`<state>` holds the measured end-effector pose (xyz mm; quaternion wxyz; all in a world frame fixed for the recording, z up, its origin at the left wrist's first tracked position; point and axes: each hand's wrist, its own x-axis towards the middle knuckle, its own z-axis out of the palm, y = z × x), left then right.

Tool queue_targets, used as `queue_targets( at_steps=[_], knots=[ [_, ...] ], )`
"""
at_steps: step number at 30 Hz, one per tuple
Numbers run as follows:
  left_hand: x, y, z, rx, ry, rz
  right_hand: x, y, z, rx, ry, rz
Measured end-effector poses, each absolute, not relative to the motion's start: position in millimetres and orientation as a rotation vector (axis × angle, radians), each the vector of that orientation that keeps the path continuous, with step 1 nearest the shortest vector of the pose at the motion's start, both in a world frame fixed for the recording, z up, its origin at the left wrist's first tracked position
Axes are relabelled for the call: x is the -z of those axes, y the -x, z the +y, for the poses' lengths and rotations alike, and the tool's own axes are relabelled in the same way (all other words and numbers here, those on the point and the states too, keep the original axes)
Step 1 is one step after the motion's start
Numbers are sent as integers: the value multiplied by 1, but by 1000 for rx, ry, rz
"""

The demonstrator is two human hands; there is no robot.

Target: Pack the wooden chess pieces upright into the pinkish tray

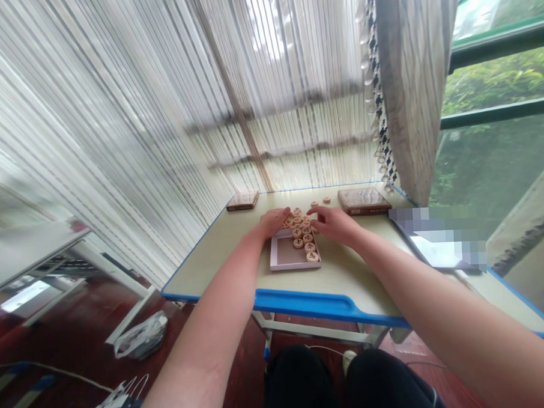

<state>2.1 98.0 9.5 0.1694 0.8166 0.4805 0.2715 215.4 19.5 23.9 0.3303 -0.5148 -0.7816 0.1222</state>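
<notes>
A shallow white tray lies on the desk in front of me, with several round wooden game pieces lined up along its right side and far end. More pieces lie loose on the desk just beyond it. My left hand rests at the tray's far left corner, fingers curled on the loose pieces. At the far right corner my right hand has its fingers bent over the pieces; what either hand holds is too small to make out.
The beige desk has a blue front edge. A small wooden box stands at the back left, a larger one at the back right. Two stray pieces lie between them. String curtains hang behind; a window is right.
</notes>
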Motion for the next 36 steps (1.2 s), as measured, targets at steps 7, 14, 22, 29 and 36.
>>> queue_targets(
  at_steps=[7, 14, 22, 29, 36],
  knots=[
    [-13, 7, 94, -759, -2405, 1473, -25, -219, 20, -337, 1347, -1990],
    [-10, 10, 99, -659, -2409, 1501, -27, -214, 17, -390, 1299, -1994],
    [-8, 11, 99, -923, -2177, 1375, -27, -212, 17, -498, 1274, -1898],
    [-23, 4, 84, -1159, -1804, 1127, -27, -213, 16, -401, 1271, -1977],
    [-31, -6, 66, -988, -1544, 729, -36, -197, -5, 60, 1269, -2229]
  ],
)
